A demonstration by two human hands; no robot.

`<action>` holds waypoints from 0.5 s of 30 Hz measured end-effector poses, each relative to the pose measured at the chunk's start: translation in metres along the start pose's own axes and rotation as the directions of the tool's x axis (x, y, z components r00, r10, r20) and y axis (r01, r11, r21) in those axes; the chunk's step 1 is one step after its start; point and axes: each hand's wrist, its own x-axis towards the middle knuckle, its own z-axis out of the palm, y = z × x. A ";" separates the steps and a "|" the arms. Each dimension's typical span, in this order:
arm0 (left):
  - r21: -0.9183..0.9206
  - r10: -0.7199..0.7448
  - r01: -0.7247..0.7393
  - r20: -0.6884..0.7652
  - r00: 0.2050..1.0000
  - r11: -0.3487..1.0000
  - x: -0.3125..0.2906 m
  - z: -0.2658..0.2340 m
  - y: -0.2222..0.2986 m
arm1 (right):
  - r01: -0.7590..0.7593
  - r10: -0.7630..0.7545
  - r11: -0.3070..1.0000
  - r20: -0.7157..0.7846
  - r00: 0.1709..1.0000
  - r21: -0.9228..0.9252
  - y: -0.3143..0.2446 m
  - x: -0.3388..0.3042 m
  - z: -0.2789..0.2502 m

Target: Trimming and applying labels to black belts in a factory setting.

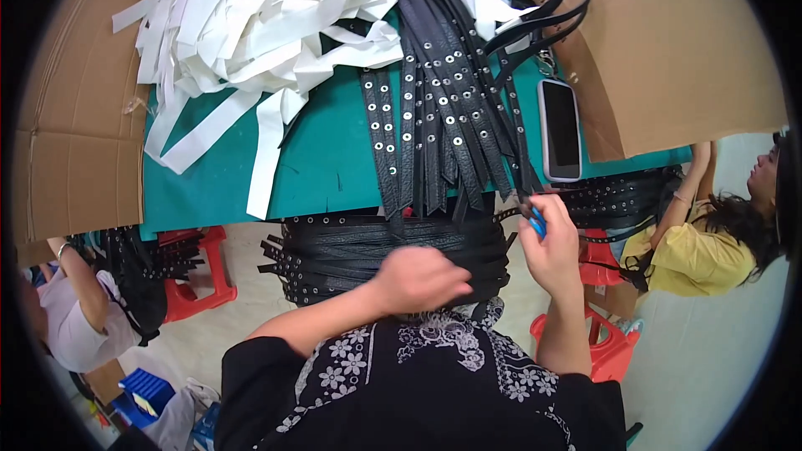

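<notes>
My right hand (551, 242) is closed around a small blue-handled tool (537, 224), held near the table's front edge. The tool's dark tip lies against the lower ends of the black straps, and its exact kind is hard to make out. My left hand (422, 281) is blurred by motion above a thick bundle of black straps (334, 255) across my lap. Whether it holds anything does not show. On the table, more black eyelet straps (447, 100) with silver rings hang toward me over the edge.
White strips (259, 17) are heaped at the back left of the green table (317, 167). A phone (560, 129) lies right of the straps. Cardboard (668, 58) stands at both sides. People sit left and right, near red stools (200, 276).
</notes>
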 end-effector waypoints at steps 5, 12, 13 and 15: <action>0.296 -0.576 0.639 -0.278 0.768 0.710 0.003 -0.068 -0.040 | -0.016 0.013 0.987 0.018 1.000 0.157 -0.012 0.036 0.029; 0.275 -0.831 0.798 0.001 0.557 0.536 0.023 -0.070 -0.044 | 0.059 -0.087 0.978 0.136 0.987 0.198 -0.042 0.058 0.058; 0.138 -0.883 0.872 0.081 0.463 0.470 0.023 -0.073 -0.046 | 0.084 -0.117 0.978 0.163 0.980 0.191 -0.041 0.058 0.062; -0.202 -0.880 0.876 0.103 0.464 0.438 0.017 -0.076 -0.044 | 0.055 -0.124 0.959 0.235 0.964 0.279 -0.043 0.055 0.068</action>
